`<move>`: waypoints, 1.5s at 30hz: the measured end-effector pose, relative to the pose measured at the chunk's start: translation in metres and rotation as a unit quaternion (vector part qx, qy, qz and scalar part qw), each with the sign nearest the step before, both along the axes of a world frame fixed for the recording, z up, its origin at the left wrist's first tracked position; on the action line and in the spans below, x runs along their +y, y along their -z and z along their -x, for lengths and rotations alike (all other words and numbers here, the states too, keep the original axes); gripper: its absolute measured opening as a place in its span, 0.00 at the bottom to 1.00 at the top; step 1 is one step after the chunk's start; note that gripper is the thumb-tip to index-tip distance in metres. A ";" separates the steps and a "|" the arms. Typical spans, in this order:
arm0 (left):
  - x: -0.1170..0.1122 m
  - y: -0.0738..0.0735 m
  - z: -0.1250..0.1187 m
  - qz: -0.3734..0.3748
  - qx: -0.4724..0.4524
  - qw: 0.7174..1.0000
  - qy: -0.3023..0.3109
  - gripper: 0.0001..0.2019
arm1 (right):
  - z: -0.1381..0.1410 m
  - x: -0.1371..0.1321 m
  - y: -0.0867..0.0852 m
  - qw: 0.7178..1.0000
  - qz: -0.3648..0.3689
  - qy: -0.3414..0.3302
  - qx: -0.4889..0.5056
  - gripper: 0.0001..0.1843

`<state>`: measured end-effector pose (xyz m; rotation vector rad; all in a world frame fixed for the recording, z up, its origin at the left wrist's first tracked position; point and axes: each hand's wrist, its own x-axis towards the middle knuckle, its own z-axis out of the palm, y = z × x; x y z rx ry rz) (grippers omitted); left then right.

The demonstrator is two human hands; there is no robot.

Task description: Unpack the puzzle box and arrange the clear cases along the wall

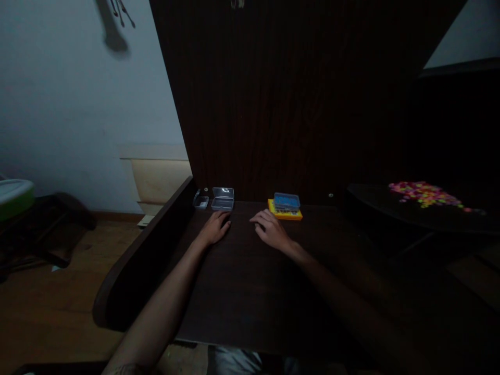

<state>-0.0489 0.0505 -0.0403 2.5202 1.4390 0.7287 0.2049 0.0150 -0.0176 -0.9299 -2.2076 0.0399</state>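
Observation:
My left hand (214,228) rests on the dark wooden desk (242,281), its fingers apart, just in front of a clear plastic box (223,201) with its lid raised. Left of that box stands a smaller clear case (201,202), also with its lid up. My right hand (270,229) lies to the right with loosely curled, spread fingers and nothing visible in them. Close to its knuckles is a yellow box (287,214). On top of the yellow box sits a clear plastic box with blue contents (286,200).
A tall dark panel (273,104) closes off the back of the desk. A raised side board (144,255) runs along the left. At the right, many small colourful pieces (425,194) lie on a dark surface. A green tub with a pale lid (15,198) stands far left.

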 end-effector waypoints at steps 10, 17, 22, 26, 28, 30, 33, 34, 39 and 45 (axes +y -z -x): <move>-0.004 -0.006 -0.002 -0.017 -0.020 1.000 0.004 0.14 | -0.106 0.031 -0.046 0.984 -0.015 0.160 -0.080 0.18; -0.003 -0.005 -0.001 -0.026 -0.012 1.000 -0.002 0.14 | -0.121 0.049 -0.047 0.968 0.078 0.161 -0.176 0.27; -0.002 -0.001 -0.001 -0.026 -0.016 0.999 -0.018 0.15 | -0.118 0.058 -0.049 0.960 0.096 0.158 -0.209 0.29; -0.002 -0.001 0.000 -0.023 -0.019 0.999 -0.012 0.14 | -0.118 0.064 -0.050 0.959 0.097 0.158 -0.214 0.28; -0.002 -0.003 0.000 -0.024 -0.022 0.999 -0.008 0.13 | -0.119 0.066 -0.051 0.956 0.104 0.165 -0.218 0.29; -0.003 -0.004 0.000 -0.022 -0.028 0.999 -0.005 0.12 | -0.120 0.067 -0.053 0.953 0.114 0.172 -0.223 0.30; -0.004 -0.006 0.000 -0.017 -0.030 0.999 -0.003 0.11 | -0.121 0.065 -0.056 0.951 0.117 0.174 -0.226 0.28; -0.004 -0.006 0.000 -0.015 -0.028 0.999 -0.004 0.11 | -0.120 0.063 -0.057 0.953 0.109 0.176 -0.220 0.26; -0.007 -0.009 -0.001 -0.025 -0.016 0.999 -0.011 0.11 | -0.109 0.045 -0.064 0.972 0.066 0.162 -0.156 0.22; -0.029 -0.025 -0.018 -0.087 -0.077 0.993 0.015 0.20 | -0.072 0.004 -0.063 0.990 0.065 0.038 -0.116 0.18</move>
